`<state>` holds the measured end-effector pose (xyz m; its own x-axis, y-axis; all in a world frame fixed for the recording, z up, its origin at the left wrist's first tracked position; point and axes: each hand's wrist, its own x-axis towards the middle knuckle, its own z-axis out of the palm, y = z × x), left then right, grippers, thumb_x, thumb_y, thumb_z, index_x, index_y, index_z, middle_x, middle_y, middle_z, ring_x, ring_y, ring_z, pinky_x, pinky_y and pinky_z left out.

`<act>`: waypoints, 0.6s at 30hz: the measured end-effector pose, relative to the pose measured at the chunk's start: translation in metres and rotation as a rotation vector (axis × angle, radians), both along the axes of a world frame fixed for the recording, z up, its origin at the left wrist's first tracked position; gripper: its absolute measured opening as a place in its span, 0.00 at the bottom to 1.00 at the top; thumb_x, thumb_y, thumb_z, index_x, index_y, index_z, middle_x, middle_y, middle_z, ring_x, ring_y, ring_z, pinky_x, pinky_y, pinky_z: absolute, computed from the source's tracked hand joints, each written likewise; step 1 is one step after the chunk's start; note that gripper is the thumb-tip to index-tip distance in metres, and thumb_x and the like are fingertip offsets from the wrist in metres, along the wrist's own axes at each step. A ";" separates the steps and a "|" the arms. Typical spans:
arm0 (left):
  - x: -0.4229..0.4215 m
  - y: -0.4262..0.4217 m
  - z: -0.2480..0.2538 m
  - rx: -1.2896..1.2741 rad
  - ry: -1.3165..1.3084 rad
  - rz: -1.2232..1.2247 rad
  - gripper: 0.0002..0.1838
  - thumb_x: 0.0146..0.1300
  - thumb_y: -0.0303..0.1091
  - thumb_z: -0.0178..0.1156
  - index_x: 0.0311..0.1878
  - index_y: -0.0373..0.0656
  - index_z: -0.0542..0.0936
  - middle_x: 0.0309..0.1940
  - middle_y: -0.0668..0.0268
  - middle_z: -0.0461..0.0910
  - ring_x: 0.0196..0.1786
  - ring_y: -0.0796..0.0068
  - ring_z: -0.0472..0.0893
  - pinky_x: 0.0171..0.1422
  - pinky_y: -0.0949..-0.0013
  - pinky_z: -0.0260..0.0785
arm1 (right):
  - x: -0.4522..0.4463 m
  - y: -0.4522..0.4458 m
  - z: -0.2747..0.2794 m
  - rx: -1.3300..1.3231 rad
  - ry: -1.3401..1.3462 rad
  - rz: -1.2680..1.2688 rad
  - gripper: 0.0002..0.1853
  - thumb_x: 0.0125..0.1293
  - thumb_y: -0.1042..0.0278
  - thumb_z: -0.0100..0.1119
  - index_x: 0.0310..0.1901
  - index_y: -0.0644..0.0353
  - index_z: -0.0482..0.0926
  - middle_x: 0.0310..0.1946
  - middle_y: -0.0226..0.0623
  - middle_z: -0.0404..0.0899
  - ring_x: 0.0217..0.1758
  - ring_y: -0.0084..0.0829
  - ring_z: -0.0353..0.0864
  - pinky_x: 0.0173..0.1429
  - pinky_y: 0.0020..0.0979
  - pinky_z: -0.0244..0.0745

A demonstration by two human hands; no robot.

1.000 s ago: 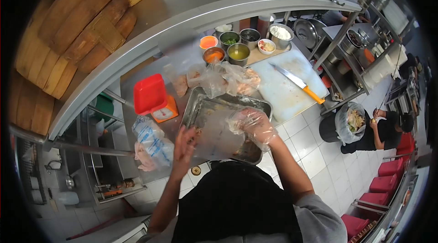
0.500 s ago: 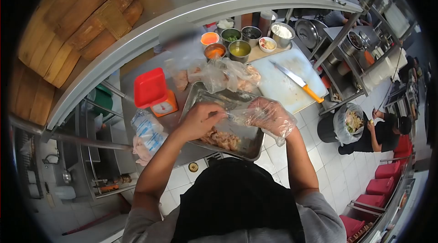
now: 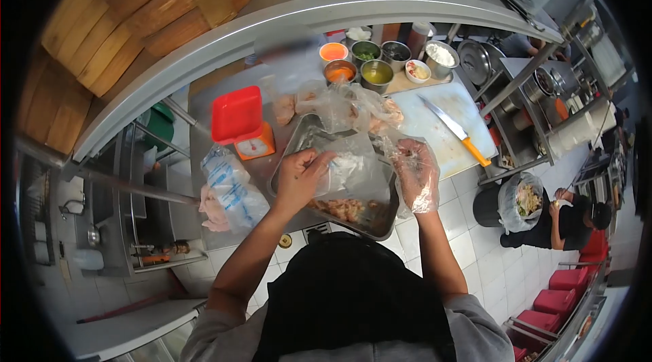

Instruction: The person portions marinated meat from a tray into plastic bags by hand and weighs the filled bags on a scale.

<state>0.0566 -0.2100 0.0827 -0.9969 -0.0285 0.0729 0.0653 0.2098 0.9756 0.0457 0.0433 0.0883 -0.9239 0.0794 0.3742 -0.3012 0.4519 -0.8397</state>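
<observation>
My left hand (image 3: 303, 177) is bare, its thumb and fingers closed on the edge of a clear plastic bag (image 3: 352, 166). That bag spreads open over a metal tray (image 3: 384, 227). My right hand (image 3: 416, 170), covered by a clear plastic glove or bag, has its fingers curled at the bag's other side. Chopped raw meat (image 3: 343, 210) lies in the near part of the tray, partly behind the bag. Beyond the tray, pale raw meat sits in clear bags (image 3: 343, 105). A knife (image 3: 454, 128) with an orange handle rests on a white cutting board (image 3: 435, 100).
Left of the tray are a kitchen scale with a red pan (image 3: 236, 114) and a blue-printed plastic bag (image 3: 234, 185). Several containers of sauces and ingredients (image 3: 375, 75) line the back. At right, another person (image 3: 564, 223) is beside a lined bin (image 3: 521, 200).
The clear bag, bunched up before, is now spread between my hands. My right hand has turned more upright and moved apart from the left. The camera view has shifted slightly.
</observation>
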 end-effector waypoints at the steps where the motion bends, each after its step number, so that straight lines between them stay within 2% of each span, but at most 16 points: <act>1: 0.001 -0.001 0.000 -0.024 0.026 0.035 0.12 0.68 0.32 0.67 0.32 0.33 0.83 0.20 0.74 0.73 0.27 0.88 0.69 0.31 0.74 0.63 | 0.002 -0.002 0.001 -0.007 -0.026 0.019 0.11 0.64 0.75 0.65 0.48 0.64 0.81 0.42 0.42 0.84 0.45 0.34 0.83 0.55 0.34 0.76; 5: 0.003 0.000 -0.004 -0.006 0.140 0.068 0.13 0.70 0.33 0.66 0.32 0.33 0.82 0.20 0.75 0.70 0.26 0.88 0.66 0.29 0.74 0.60 | 0.007 -0.007 -0.006 -0.073 -0.089 0.086 0.10 0.65 0.74 0.65 0.47 0.63 0.81 0.42 0.42 0.84 0.45 0.34 0.82 0.55 0.34 0.76; 8: 0.006 -0.006 -0.013 -0.133 0.094 0.120 0.13 0.71 0.33 0.65 0.32 0.33 0.82 0.19 0.74 0.69 0.26 0.88 0.64 0.29 0.74 0.59 | 0.010 -0.009 -0.016 -0.173 -0.121 0.142 0.09 0.66 0.74 0.63 0.47 0.63 0.81 0.41 0.41 0.84 0.45 0.33 0.82 0.54 0.34 0.76; 11: 0.004 -0.002 -0.027 0.116 0.042 0.193 0.14 0.70 0.32 0.65 0.29 0.34 0.80 0.18 0.72 0.67 0.26 0.88 0.63 0.28 0.73 0.57 | 0.016 -0.012 -0.004 -0.083 -0.162 0.203 0.09 0.67 0.73 0.62 0.47 0.63 0.81 0.41 0.39 0.84 0.45 0.31 0.81 0.54 0.33 0.76; 14: 0.004 0.012 -0.016 0.004 0.243 0.264 0.17 0.70 0.32 0.66 0.25 0.34 0.76 0.16 0.73 0.64 0.24 0.87 0.60 0.27 0.73 0.55 | 0.020 -0.012 -0.003 -0.126 -0.234 0.234 0.09 0.67 0.74 0.62 0.48 0.63 0.81 0.41 0.37 0.84 0.45 0.29 0.81 0.54 0.33 0.76; 18: 0.008 0.001 -0.017 -0.061 0.095 0.137 0.18 0.72 0.34 0.65 0.25 0.36 0.77 0.17 0.76 0.66 0.24 0.89 0.62 0.27 0.74 0.56 | 0.022 -0.009 -0.013 -0.132 -0.228 0.250 0.09 0.67 0.74 0.61 0.47 0.64 0.82 0.41 0.37 0.84 0.45 0.28 0.81 0.53 0.33 0.76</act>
<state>0.0647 -0.2093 0.0656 -0.9725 -0.1568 0.1725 0.1235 0.2812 0.9517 0.0677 0.0347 0.0756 -0.9794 -0.1256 0.1582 -0.1872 0.2710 -0.9442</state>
